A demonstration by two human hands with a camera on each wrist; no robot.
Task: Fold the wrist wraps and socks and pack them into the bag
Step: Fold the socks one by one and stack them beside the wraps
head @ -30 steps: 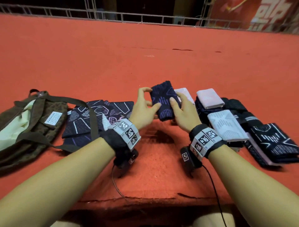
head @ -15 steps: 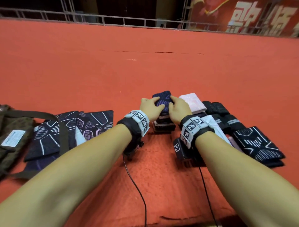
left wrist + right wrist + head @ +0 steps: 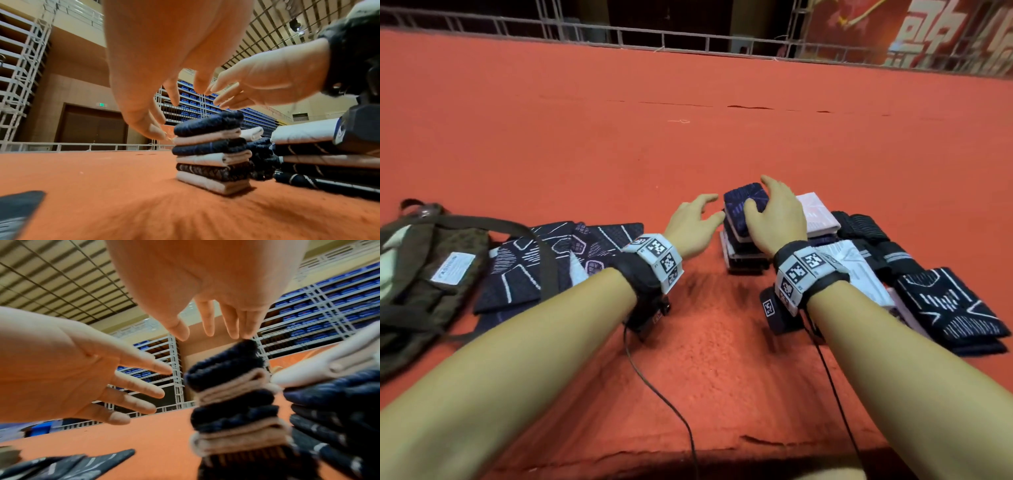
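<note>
Both hands (image 3: pixel 736 222) lifted, fingers spread.

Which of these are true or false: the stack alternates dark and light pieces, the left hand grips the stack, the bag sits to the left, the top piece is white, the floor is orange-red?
1. The stack alternates dark and light pieces. True.
2. The left hand grips it. False: it is open beside the stack.
3. The bag sits far left. True.
4. The top piece is white. False: it is dark navy.
5. The floor is orange-red. True.
</note>
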